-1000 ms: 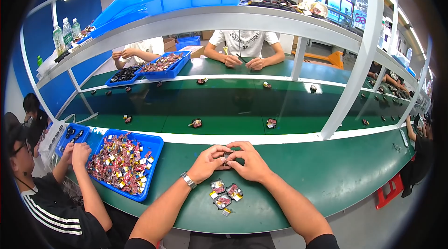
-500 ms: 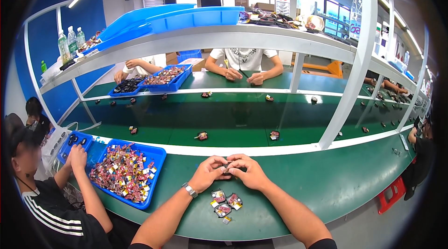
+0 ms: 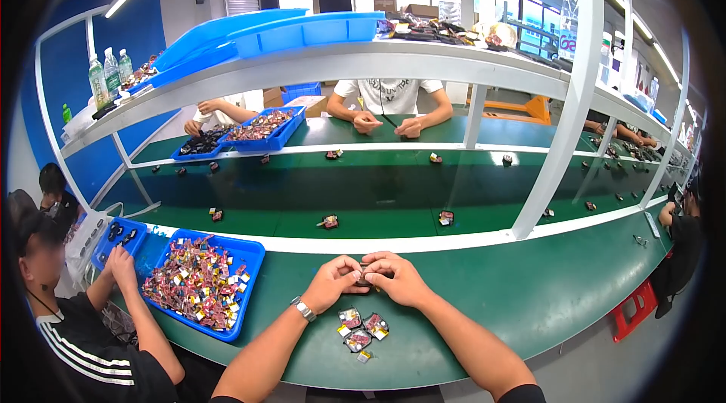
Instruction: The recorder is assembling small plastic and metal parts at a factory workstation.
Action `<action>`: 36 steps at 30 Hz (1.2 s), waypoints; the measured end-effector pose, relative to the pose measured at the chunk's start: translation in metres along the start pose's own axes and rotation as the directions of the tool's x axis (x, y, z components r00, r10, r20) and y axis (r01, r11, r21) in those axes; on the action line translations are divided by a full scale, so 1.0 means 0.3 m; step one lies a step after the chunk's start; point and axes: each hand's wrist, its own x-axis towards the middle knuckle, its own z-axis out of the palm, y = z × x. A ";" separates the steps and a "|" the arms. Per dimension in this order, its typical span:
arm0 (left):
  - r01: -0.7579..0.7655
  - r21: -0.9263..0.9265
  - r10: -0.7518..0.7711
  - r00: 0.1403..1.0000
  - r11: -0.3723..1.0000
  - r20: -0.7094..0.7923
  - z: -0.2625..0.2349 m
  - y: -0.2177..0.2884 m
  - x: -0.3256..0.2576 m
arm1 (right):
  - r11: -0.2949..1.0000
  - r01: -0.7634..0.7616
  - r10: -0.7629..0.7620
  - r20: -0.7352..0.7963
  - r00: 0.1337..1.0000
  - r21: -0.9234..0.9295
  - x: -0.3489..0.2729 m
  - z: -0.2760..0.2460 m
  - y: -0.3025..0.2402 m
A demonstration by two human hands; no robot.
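Observation:
My left hand [image 3: 336, 283], with a metal watch [image 3: 302, 308] on its wrist, and my right hand [image 3: 395, 280] meet over the green table. Between their closed fingertips is a small dark casing [image 3: 364, 279]; the fingers hide much of it. Just below my hands, nearer the table's front edge, several small dark-rimmed casings with reddish circuit boards [image 3: 357, 340] lie in a cluster. A small white-and-yellow battery-like piece [image 3: 364, 357] lies at the cluster's near end.
A blue tray [image 3: 253, 282] heaped with red, white and yellow parts stands at left, beside a co-worker [image 3: 91, 335]. Beyond a white rail [image 3: 423, 242], a dark green belt [image 3: 378, 206] carries scattered pieces. A white-framed shelf [image 3: 325, 63] crosses above; another person sits opposite.
My two hands stay together on the dark casing, with slight finger shifts. The left co-worker's hand has lowered a little beside the small blue tray. The whole view has shifted slightly.

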 end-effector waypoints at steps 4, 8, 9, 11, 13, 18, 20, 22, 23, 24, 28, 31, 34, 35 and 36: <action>0.003 0.008 -0.003 1.000 1.000 -0.022 0.021 0.015 0.009 | 0.994 0.039 -0.043 -0.036 0.998 -0.103 -0.006 -0.006 -0.017; -0.019 -0.010 0.019 0.998 1.000 -0.058 0.040 0.026 0.008 | 0.910 0.165 -0.216 -0.095 0.972 -0.381 -0.012 0.016 -0.032; -0.038 -0.011 0.037 0.997 0.999 -0.063 0.038 0.022 0.009 | 0.854 0.213 -0.297 -0.107 0.949 -0.475 -0.014 0.023 -0.035; -0.036 -0.029 0.034 0.998 0.999 -0.054 0.027 0.015 0.006 | 0.839 0.225 -0.327 -0.128 0.936 -0.495 -0.013 0.032 -0.040; -0.035 -0.048 0.033 0.999 0.998 -0.043 0.020 0.008 0.006 | 0.822 0.236 -0.358 -0.148 0.922 -0.518 -0.015 0.040 -0.044; -0.054 -0.141 0.052 0.999 0.989 -0.015 0.005 -0.004 0.007 | 0.809 0.249 -0.398 -0.185 0.899 -0.532 -0.015 0.063 -0.047; -0.062 -0.147 0.061 0.998 0.987 -0.013 0.000 -0.012 0.011 | 0.817 0.250 -0.395 -0.190 0.899 -0.520 -0.013 0.070 -0.040; -0.067 -0.155 0.066 0.998 0.986 -0.009 0.000 -0.012 0.010 | 0.825 0.245 -0.390 -0.198 0.899 -0.509 -0.015 0.072 -0.039; -0.069 -0.145 0.067 0.998 0.987 -0.013 0.001 -0.011 0.009 | 0.838 0.235 -0.370 -0.198 0.908 -0.492 -0.015 0.072 -0.039; -0.071 -0.133 0.069 0.997 0.989 -0.016 0.002 -0.009 0.010 | 0.851 0.224 -0.351 -0.198 0.915 -0.476 -0.015 0.070 -0.040; -0.063 -0.121 0.061 0.998 0.991 -0.014 0.002 -0.010 0.012 | 0.882 0.192 -0.298 -0.193 0.935 -0.430 -0.014 0.059 -0.018; -0.042 -0.097 0.039 0.999 0.994 -0.026 0.002 -0.010 0.009 | 0.907 0.146 -0.238 -0.195 0.951 -0.396 -0.015 0.062 -0.015; -0.048 -0.096 0.044 0.998 0.994 -0.041 0.006 -0.010 0.006 | 0.925 0.115 -0.196 -0.195 0.961 -0.363 -0.018 0.068 -0.016; -0.066 -0.095 0.062 0.997 0.993 -0.045 0.005 -0.009 0.007 | 0.920 0.129 -0.210 -0.187 0.960 -0.371 -0.016 0.069 -0.017; -0.084 -0.097 0.080 0.996 0.992 -0.045 0.008 -0.011 0.008 | 0.914 0.141 -0.222 -0.180 0.958 -0.381 -0.018 0.068 -0.018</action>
